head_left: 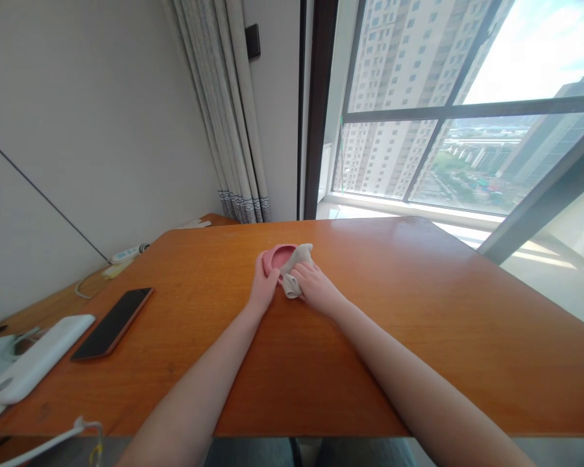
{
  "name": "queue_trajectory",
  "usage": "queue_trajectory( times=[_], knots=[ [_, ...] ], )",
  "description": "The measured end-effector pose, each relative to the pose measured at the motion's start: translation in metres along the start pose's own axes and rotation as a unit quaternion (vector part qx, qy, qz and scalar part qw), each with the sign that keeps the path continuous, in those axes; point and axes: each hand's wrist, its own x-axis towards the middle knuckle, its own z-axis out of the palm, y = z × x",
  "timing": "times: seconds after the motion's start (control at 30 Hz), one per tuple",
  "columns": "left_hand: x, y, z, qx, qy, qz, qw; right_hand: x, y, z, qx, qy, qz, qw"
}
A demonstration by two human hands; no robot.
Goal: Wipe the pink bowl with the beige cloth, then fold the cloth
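Observation:
A pink dish [281,255], shallow and bowl-like, is at the middle of the wooden table [370,272], tilted so its hollow shows. My left hand [264,283] grips its left side, the thumb toward the near rim. In my right hand [313,283] is a pale grey cloth [302,254], bunched under the fingers and pressed against the dish's right side. One end of the cloth sticks up past the rim and a folded part hangs below the hand. The fingertips of my right hand are partly hidden by the cloth.
On the left lie a dark phone [114,323] and a white power bank [39,358]. Behind them are a power strip [126,253] and cables. A white cord [48,447] crosses the near left corner. Beyond the table stand a curtain [228,117] and a large window [418,149].

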Motion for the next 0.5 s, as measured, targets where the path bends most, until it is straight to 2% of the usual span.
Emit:
queue_trajectory(
  times=[0.07,0.13,0.23,0.33,0.43,0.5],
  knots=[
    [0.005,0.004,-0.006,0.004,-0.044,-0.008,0.999,-0.001,0.008,-0.004,-0.007,0.001,-0.017,1.0],
    [0.003,0.004,-0.003,-0.015,-0.055,-0.026,0.998,-0.003,0.012,-0.005,-0.013,0.002,-0.008,1.0],
    [-0.011,0.0,0.014,-0.074,-0.01,-0.052,0.996,-0.004,0.006,0.001,-0.024,0.004,0.028,0.999],
    [-0.02,-0.006,0.025,-0.097,0.028,-0.04,0.994,-0.002,-0.006,0.009,-0.036,0.017,0.051,0.998],
    [-0.012,-0.005,0.014,-0.044,0.033,-0.033,0.998,0.001,-0.008,0.01,-0.032,0.03,0.033,0.999],
    [-0.002,0.0,0.0,-0.005,-0.012,-0.03,0.999,0.001,-0.002,0.006,-0.029,0.03,-0.002,0.999]
  ],
)
